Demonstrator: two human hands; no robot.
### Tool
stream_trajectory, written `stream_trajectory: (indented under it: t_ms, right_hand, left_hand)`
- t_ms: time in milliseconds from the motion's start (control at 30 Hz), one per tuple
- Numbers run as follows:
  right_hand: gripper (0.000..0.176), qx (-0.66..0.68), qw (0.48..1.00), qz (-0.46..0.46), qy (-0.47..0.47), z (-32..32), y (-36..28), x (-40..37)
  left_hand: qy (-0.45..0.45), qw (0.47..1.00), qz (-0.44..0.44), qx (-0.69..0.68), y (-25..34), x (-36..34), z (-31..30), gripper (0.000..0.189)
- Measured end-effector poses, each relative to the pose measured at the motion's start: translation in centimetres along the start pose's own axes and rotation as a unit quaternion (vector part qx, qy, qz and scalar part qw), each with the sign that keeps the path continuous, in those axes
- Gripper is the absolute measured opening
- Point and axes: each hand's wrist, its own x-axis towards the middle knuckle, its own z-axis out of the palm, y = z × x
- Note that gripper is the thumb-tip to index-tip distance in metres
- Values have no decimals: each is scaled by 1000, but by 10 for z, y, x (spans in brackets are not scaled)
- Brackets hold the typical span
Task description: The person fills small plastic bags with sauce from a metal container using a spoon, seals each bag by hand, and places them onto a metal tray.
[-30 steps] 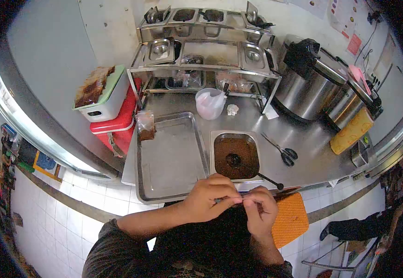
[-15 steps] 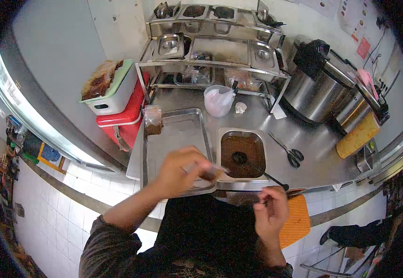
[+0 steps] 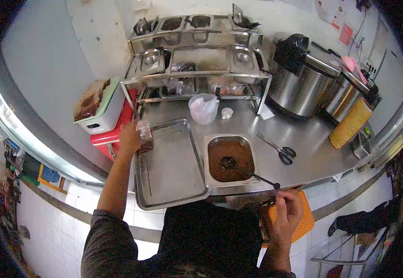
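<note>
At the upper left corner of the steel tray, my left hand is against some small clear bags with dark contents. Its fingers are partly hidden, so its grip cannot be told. My right hand is raised near the counter's front edge, beside the ladle handle's end, with fingers curled and thumb near the fingertips; anything between them is too small to name. The ladle rests in a square pan of brown sauce, right of the tray.
Scissors lie right of the pan. A plastic tub stands behind it, under a steel rack. Large steel pots are at the right. A green-rimmed box sits at the left. Part of another person shows at the lower right.
My left hand has moved left and away from my body, from over the tray to the bags at its corner. My right hand has shifted slightly right. The view has shifted.
</note>
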Motion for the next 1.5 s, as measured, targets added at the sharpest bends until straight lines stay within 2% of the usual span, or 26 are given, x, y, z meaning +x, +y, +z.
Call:
stream_trajectory:
  t_ms: [33, 67, 133, 267, 367, 400, 500, 533, 633, 733, 800, 867, 933, 1033, 1100, 1133, 1200, 1267, 1300, 1333, 1400, 1467, 1500]
  right_hand:
    - [8, -5, 1000, 5, -4, -1, 0, 0]
    - [9, -5, 1000, 10, -4, -1, -2, 0]
    - [10, -7, 1000, 19, -10, 2, -6, 1]
    - [14, -16, 999, -14, -26, 7, -7, -1]
    - [6, -59, 996, -30, -56, -6, -3, -4]
    - [5, -15, 999, -8, -40, -10, -7, -6]
    - [7, -37, 999, -3, 6, -28, -5, -7]
    - [7, -28, 999, 2, 17, -32, -5, -7]
    - [7, -13, 999, 27, 39, -39, -1, -9]
    - [6, -35, 998, 40, 38, -39, 6, -9]
    - [5, -49, 998, 29, 30, -38, 7, -9]
    - [5, -3, 998, 48, 36, -30, 3, -9]
    - [6, 9, 998, 48, 25, -27, 1, -10]
    - [6, -23, 999, 9, -20, -28, 5, -10]
    - [7, -44, 997, -30, -52, -30, 3, -11]
    - [10, -38, 992, -45, -113, -30, 1, -10]
    - [17, -27, 970, -70, -231, -28, -3, -12]
    - [22, 2, 935, -8, -354, -15, -11, -14]
    - [25, 18, 911, 24, -412, -5, -14, -18]
    - [29, 75, 924, 57, -370, 10, -16, -26]
    - [39, 188, 934, 123, -278, 39, -14, -43]
    - [33, 162, 952, 68, -252, 45, -11, -44]
    - [30, 148, 958, 38, -241, 47, -7, -44]
  left_hand:
    - [59, 993, 1, 98, 31, 5, -8, 41]
    - [51, 998, 20, 42, 51, 16, -10, 49]
    - [52, 992, 111, -26, 96, 36, 0, 42]
    - [-7, 970, 189, -155, 181, 63, 52, 30]
    - [-160, 981, 110, 14, 224, 74, 68, 34]
    - [-188, 976, 101, 40, 222, 80, 87, 28]
    - [-148, 987, 69, 1, 225, 83, 85, 19]
    - [-94, 992, 83, -2, 225, 83, 82, 12]
    - [-77, 991, 71, -80, 212, 88, 70, 14]
    - [-63, 992, 21, -103, 195, 104, 87, 20]
    - [-33, 984, 21, -175, 186, 108, 81, 23]
    - [11, 972, 10, -235, 175, 112, 76, 26]
    - [70, 956, -18, -283, 165, 116, 78, 28]
    - [8, 910, -87, -406, 158, 110, 55, 32]
    - [22, 864, -91, -495, 162, 98, 45, 30]
    - [28, 837, -90, -538, 166, 90, 40, 28]
    - [-12, 815, -60, -576, 188, 48, -13, 22]
    - [-41, 813, 61, -577, 204, 1, -52, 17]
    - [-96, 785, 119, -600, 213, -24, -71, 14]
    - [-152, 752, 174, -618, 220, -49, -85, 12]
    - [-230, 723, 316, -569, 224, -92, -94, 8]
    - [-306, 676, 310, -594, 228, -131, -97, 7]
    - [-326, 677, 295, -590, 225, -144, -94, 8]
